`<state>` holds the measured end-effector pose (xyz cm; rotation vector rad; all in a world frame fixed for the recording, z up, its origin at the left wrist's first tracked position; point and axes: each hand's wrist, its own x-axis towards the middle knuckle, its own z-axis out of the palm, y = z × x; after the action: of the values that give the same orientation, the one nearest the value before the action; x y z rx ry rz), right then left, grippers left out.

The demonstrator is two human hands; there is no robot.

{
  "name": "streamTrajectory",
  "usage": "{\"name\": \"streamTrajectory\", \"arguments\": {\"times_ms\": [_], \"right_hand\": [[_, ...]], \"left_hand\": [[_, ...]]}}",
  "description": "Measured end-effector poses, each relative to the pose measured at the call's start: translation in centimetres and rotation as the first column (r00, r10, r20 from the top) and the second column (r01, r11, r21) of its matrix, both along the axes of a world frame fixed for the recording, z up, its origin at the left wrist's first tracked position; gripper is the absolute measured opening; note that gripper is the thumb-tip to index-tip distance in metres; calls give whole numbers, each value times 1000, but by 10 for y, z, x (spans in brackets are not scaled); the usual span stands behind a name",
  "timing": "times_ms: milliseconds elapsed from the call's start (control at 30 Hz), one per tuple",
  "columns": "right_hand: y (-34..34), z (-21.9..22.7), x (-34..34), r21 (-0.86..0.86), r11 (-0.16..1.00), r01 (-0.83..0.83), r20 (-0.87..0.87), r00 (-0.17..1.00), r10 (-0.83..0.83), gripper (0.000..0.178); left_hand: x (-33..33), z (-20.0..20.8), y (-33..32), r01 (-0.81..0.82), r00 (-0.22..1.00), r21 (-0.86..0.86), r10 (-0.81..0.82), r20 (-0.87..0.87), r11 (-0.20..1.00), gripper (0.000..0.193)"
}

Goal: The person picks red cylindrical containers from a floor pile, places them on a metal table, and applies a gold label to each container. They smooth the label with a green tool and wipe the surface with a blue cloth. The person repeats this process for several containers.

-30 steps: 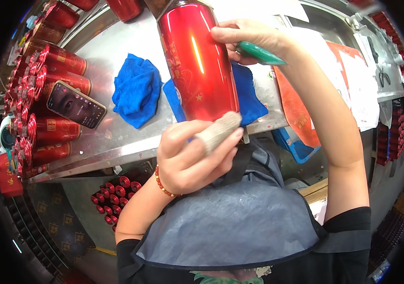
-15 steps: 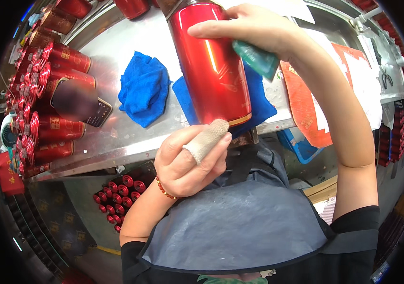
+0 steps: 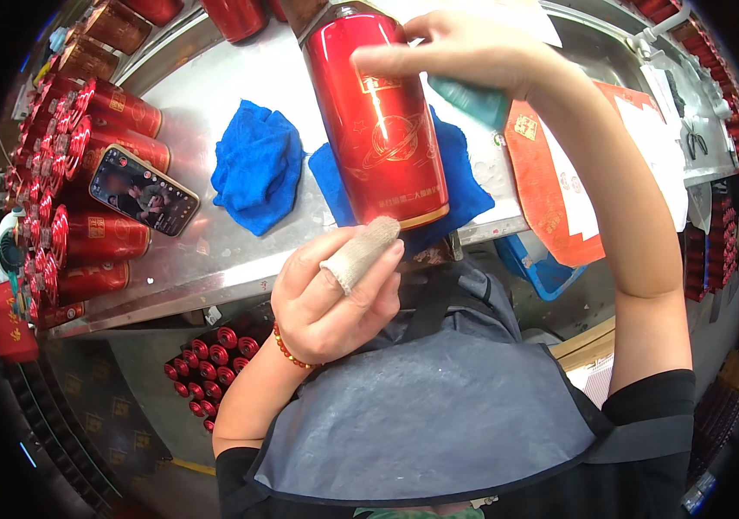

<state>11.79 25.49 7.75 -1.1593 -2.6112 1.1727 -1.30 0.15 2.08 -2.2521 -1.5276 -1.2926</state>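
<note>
A glossy red bottle with gold print and a planet drawing lies tilted over a blue cloth. Its far end meets a dark metal part at the upper edge. My left hand, with a knitted cover on one finger, is closed at the bottle's near base. Across the bottle's upper body lies my right hand, slightly blurred, its thumb on the near face and its other fingers partly hidden on the far side. Beneath that palm shows a green, soft-looking piece; how it is held is unclear.
A crumpled blue cloth and a phone lie left on the metal table. Several red bottles are stacked at its left end. Red sheets and white papers lie right. Below are a blue basket and more red bottles.
The bottle has turned about its length, bringing the planet drawing and gold print into sight. Both hands stay on it. The whole view has shifted slightly.
</note>
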Motion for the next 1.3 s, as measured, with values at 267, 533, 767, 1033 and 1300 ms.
{"name": "streamTrajectory", "arguments": {"times_ms": [267, 533, 767, 1033, 1300], "right_hand": [[19, -36, 19, -418, 905, -72, -326, 942, -76, 64], [23, -26, 24, -549, 819, -165, -352, 935, -47, 69], [1, -17, 1, -186, 982, 7, -236, 970, -52, 78], [13, -54, 22, -666, 711, -224, -489, 851, -190, 50], [2, -5, 6, -167, 985, -32, -264, 965, -14, 85]], "left_hand": [[0, 4, 4, 29, 998, -8, -29, -49, 1000, 32], [0, 9, 3, 59, 998, -37, -60, -37, 998, 32], [2, 16, 4, 47, 991, -25, -50, -121, 999, 33], [2, 17, 7, 60, 995, -31, -63, -82, 998, 34], [6, 29, 15, 90, 972, -17, -91, -218, 996, 33]]}}
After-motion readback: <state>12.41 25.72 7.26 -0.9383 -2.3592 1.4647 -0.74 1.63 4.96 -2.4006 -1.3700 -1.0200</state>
